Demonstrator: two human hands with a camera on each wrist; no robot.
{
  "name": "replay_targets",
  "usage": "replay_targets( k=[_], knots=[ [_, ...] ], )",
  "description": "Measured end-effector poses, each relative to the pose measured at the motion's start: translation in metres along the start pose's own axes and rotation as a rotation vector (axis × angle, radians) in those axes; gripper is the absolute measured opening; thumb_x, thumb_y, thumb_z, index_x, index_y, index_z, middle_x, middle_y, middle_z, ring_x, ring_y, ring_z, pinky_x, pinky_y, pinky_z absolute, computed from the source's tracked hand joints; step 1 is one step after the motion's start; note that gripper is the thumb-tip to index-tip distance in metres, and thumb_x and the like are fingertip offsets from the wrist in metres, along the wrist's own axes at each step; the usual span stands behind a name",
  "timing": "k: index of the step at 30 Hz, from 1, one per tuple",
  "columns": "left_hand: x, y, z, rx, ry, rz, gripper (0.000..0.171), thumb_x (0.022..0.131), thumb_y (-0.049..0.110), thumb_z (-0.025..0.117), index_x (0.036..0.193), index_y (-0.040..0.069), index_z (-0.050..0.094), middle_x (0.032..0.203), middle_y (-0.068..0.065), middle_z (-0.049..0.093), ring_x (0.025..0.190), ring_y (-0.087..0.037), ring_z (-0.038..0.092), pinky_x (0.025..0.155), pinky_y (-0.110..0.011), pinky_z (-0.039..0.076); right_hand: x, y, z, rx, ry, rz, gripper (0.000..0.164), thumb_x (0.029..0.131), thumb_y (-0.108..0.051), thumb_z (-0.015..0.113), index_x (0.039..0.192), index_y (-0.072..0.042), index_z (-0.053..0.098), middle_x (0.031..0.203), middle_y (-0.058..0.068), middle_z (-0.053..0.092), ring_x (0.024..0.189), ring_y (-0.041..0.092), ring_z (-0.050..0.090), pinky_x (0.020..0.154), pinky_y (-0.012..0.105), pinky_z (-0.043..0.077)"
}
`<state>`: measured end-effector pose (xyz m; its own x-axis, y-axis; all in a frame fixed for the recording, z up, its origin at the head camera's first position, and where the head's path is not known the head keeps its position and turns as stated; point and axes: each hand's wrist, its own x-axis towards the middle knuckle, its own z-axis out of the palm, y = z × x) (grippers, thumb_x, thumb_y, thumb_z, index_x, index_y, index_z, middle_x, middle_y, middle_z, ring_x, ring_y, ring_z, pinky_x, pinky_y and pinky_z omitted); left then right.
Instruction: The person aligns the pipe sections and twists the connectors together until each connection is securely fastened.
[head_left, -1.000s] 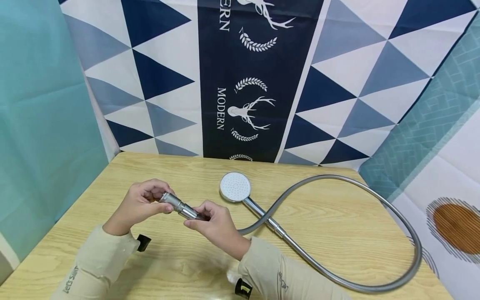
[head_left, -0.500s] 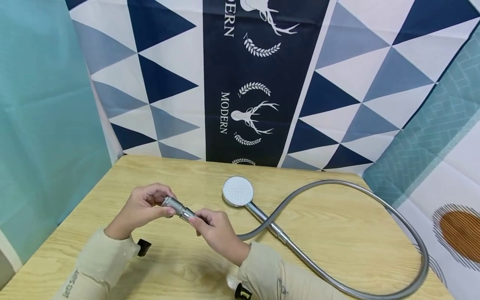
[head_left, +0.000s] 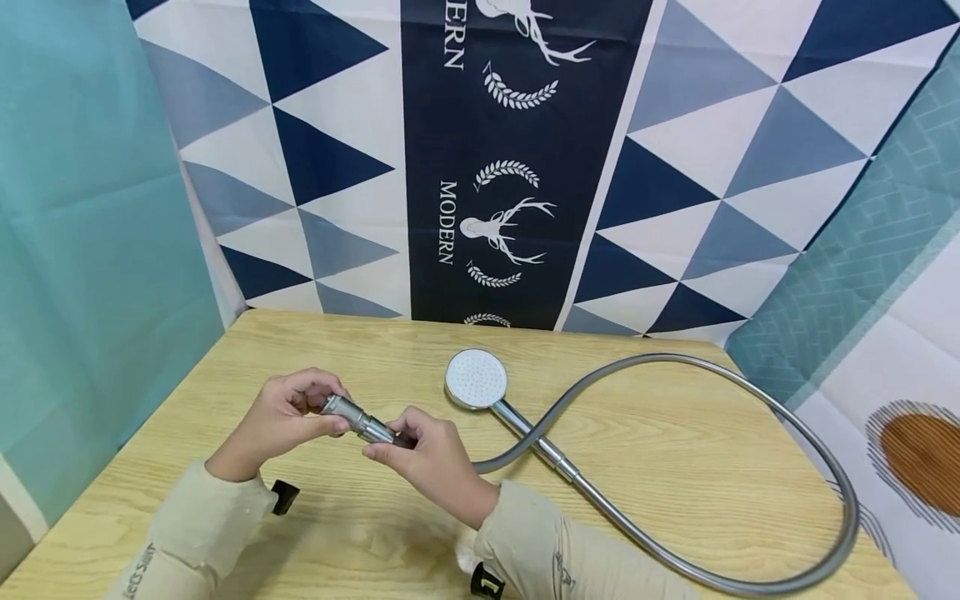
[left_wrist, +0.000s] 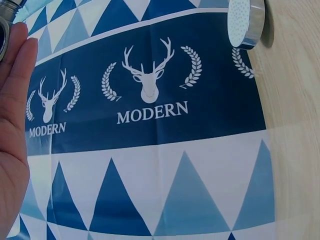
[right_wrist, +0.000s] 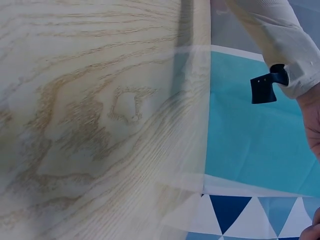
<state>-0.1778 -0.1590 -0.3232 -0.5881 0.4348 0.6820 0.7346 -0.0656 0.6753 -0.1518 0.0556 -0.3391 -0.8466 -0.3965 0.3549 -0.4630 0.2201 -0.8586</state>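
Observation:
My left hand [head_left: 281, 421] pinches a silvery cylindrical metal fitting [head_left: 345, 408] between thumb and fingers above the table. My right hand [head_left: 435, 467] grips the hose's end where it meets the fitting's lower right end. From behind that hand the grey shower hose [head_left: 675, 358] runs out in a wide loop. It crosses the shower head's handle and joins its lower end. The white-faced shower head [head_left: 476, 379] lies face up on the table. In the left wrist view, part of the fitting [left_wrist: 4, 30] shows at the edge. The right wrist view hides the grip.
The pale wooden table [head_left: 345, 533] stretches under both hands. A patterned cloth [head_left: 337, 167] hangs at its back edge, with a teal sheet [head_left: 97, 208] on the left. Black mounts [head_left: 285, 497] are on the sleeves.
My right hand's fingers and thumb shift on the hose end and fitting, first forward over the metal, then back. My left hand keeps its hold. The camera view shifts slightly.

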Motion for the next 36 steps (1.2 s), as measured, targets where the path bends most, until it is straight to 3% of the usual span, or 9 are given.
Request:
replay_targets(
  k=[6, 13, 19, 23, 29, 33, 36],
  knots=[
    [0.0003, 0.0004, -0.0024, -0.02, -0.009, -0.008, 0.018, 0.083, 0.0, 0.072, 0.098, 0.003, 0.063, 0.086, 0.009, 0.068, 0.07, -0.002, 0.064, 0.057, -0.02, 0.052, 0.0023, -0.0022, -0.0008, 0.005, -0.031, 0.009, 0.018, 0.091, -0.015, 0.068, 0.084, 0.002, 0.065, 0.064, 0.006, 0.057, 0.052, 0.002, 0.043, 0.047, 0.019, 0.035],
    [0.0012, -0.0007, -0.0001, -0.033, -0.005, 0.026, 0.018, 0.083, 0.003, 0.072, 0.099, 0.002, 0.063, 0.086, 0.008, 0.068, 0.068, -0.002, 0.063, 0.054, -0.019, 0.05, 0.0021, 0.0025, -0.0026, -0.051, -0.038, -0.086, 0.025, 0.098, -0.013, 0.056, 0.085, 0.005, 0.068, 0.063, 0.014, 0.059, 0.051, -0.001, 0.041, 0.045, 0.019, 0.035],
    [0.002, 0.0009, 0.0004, -0.007, -0.003, 0.037, 0.019, 0.083, 0.005, 0.073, 0.098, 0.0, 0.062, 0.086, 0.009, 0.067, 0.067, -0.001, 0.062, 0.053, -0.018, 0.049, 0.0006, 0.0008, -0.0007, 0.033, -0.017, -0.012, 0.018, 0.091, -0.014, 0.068, 0.095, 0.004, 0.068, 0.068, 0.007, 0.061, 0.057, 0.001, 0.048, 0.05, 0.018, 0.04],
    [0.0018, 0.0008, -0.0003, -0.006, -0.006, 0.037, 0.019, 0.083, 0.006, 0.073, 0.098, 0.0, 0.062, 0.087, 0.009, 0.068, 0.069, -0.001, 0.062, 0.054, -0.018, 0.049, 0.0002, 0.0005, 0.0018, 0.014, 0.004, 0.018, 0.024, 0.082, -0.009, 0.076, 0.098, 0.002, 0.062, 0.069, 0.004, 0.063, 0.057, 0.001, 0.052, 0.051, 0.017, 0.042],
    [0.0015, 0.0012, -0.0013, 0.0, -0.006, 0.034, 0.019, 0.084, 0.005, 0.073, 0.099, 0.001, 0.062, 0.087, 0.01, 0.068, 0.069, -0.001, 0.063, 0.055, -0.018, 0.05, -0.0007, 0.0021, 0.0044, 0.015, 0.036, 0.018, 0.028, 0.08, -0.004, 0.077, 0.094, 0.0, 0.053, 0.072, 0.007, 0.065, 0.059, 0.0, 0.053, 0.053, 0.018, 0.044],
    [0.0019, 0.0018, -0.0017, -0.01, -0.01, 0.025, 0.019, 0.084, 0.005, 0.072, 0.1, 0.003, 0.063, 0.087, 0.009, 0.068, 0.069, -0.001, 0.063, 0.056, -0.018, 0.05, -0.0004, 0.0024, 0.0036, 0.056, 0.038, -0.013, 0.021, 0.081, -0.002, 0.076, 0.09, 0.003, 0.057, 0.08, 0.013, 0.067, 0.064, -0.001, 0.056, 0.055, 0.016, 0.046],
    [0.0016, 0.0018, -0.0021, -0.031, -0.014, 0.024, 0.019, 0.084, 0.003, 0.072, 0.101, 0.003, 0.063, 0.087, 0.008, 0.068, 0.07, -0.002, 0.064, 0.057, -0.019, 0.051, -0.0007, 0.0017, 0.002, 0.08, 0.017, -0.021, 0.014, 0.085, -0.004, 0.072, 0.087, 0.004, 0.061, 0.076, 0.012, 0.065, 0.06, 0.0, 0.051, 0.053, 0.017, 0.042]
  ],
)
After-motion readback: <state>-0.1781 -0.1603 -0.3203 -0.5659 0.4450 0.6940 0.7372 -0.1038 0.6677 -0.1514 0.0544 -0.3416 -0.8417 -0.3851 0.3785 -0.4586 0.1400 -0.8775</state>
